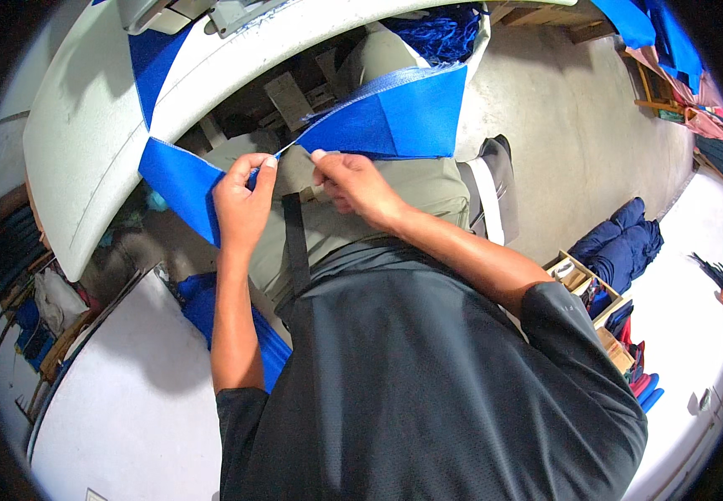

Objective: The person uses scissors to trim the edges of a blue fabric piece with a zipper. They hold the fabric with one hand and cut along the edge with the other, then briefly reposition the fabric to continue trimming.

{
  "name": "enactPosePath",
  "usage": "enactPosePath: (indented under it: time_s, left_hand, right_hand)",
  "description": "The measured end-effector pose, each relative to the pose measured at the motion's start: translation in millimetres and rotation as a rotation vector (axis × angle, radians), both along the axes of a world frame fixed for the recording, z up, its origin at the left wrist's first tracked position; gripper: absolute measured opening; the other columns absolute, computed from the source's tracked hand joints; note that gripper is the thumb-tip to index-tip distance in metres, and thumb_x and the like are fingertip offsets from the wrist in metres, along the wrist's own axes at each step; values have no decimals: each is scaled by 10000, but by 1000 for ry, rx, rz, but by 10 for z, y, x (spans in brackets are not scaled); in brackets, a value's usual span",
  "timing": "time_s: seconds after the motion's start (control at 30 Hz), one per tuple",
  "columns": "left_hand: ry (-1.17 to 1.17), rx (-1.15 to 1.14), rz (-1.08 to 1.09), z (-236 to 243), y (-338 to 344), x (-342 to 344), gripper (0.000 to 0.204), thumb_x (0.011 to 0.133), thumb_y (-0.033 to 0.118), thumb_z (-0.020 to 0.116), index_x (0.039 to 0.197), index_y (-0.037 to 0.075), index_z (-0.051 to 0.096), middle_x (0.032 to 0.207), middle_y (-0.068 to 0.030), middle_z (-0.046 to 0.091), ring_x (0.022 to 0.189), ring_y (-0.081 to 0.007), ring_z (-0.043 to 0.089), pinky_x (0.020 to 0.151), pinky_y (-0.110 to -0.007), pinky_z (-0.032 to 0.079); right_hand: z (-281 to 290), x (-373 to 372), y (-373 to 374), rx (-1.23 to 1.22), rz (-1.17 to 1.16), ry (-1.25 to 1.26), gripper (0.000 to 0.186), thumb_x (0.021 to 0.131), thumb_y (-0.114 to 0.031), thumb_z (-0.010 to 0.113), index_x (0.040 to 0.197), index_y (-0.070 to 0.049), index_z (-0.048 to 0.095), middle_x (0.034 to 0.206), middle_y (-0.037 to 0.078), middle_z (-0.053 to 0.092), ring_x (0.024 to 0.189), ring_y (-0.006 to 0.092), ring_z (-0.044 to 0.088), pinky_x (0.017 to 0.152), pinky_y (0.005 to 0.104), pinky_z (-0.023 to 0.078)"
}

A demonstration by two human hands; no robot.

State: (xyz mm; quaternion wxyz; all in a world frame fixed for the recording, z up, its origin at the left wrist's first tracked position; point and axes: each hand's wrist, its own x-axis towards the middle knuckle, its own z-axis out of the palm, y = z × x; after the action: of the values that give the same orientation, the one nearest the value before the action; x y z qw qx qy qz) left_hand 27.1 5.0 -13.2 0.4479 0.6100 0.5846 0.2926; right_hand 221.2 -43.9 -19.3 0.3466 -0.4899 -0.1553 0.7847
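Pinched on the seam edge of a blue fabric piece (179, 179), my left hand (246, 196) sits just left of centre. A thin pale strip of thread or seam runs from it up to a second blue fabric section (407, 117) with a frayed, stitched upper edge. My right hand (353, 188) has its fingers curled just below that strip, thumb toward the seam; what they grip is too small to make out. The blue pieces hang from the curved white sewing table (81, 184) over my khaki-trousered lap (411, 200).
Part of a sewing machine (228, 18) sits on the table above. Blue thread scraps (436, 33) fill a bag beyond the fabric. At right are a wooden crate (574, 275), dark-blue bundles (616, 238) and stacked fabrics (670, 58). A white board (127, 376) lies lower left.
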Motion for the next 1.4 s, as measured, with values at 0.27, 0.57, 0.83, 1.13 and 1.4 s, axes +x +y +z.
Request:
enactPosePath:
  time_s: [0.27, 0.57, 0.83, 1.13, 1.4]
  left_hand:
    - [-26, 5, -3, -34, -69, 22, 148, 950, 141, 667, 966, -4, 694, 807, -17, 695, 747, -46, 569, 676, -245, 485]
    - [-56, -21, 15, 35, -113, 50, 139, 952, 128, 663, 962, -7, 692, 841, -13, 698, 777, -62, 597, 708, -250, 495]
    - [-138, 24, -38, 117, -47, 230, 124, 943, 79, 628, 933, -29, 687, 888, -78, 670, 829, -141, 636, 771, -279, 492]
    - [48, -13, -283, 313, -150, -288, 162, 951, 55, 599, 1057, -10, 703, 992, -99, 708, 936, -160, 646, 872, -306, 491]
    - [124, -27, 15, 127, 25, -293, 159, 946, 139, 676, 1024, 6, 712, 899, -17, 696, 864, -91, 611, 835, -263, 486]
  right_hand:
    - [-38, -296, 87, 4, -23, 12, 393, 1026, -450, 519, 827, -112, 539, 578, -87, 341, 475, 43, 277, 442, 250, 223]
    - [14, -265, 7, 20, -172, 70, 343, 1014, -402, 559, 834, -109, 557, 596, -78, 420, 484, 47, 344, 440, 246, 281]
    - [55, -378, -9, 260, -191, -130, 165, 955, -214, 675, 857, -93, 621, 731, -86, 536, 626, -3, 421, 511, 210, 337]
    - [450, 1033, 27, 279, -482, -548, 192, 893, -283, 686, 895, -94, 655, 721, -34, 555, 640, 72, 515, 572, 243, 432]
    - [138, 1842, 253, 312, -655, -694, 155, 900, -206, 697, 815, -101, 622, 658, -60, 544, 526, 34, 475, 498, 208, 405]
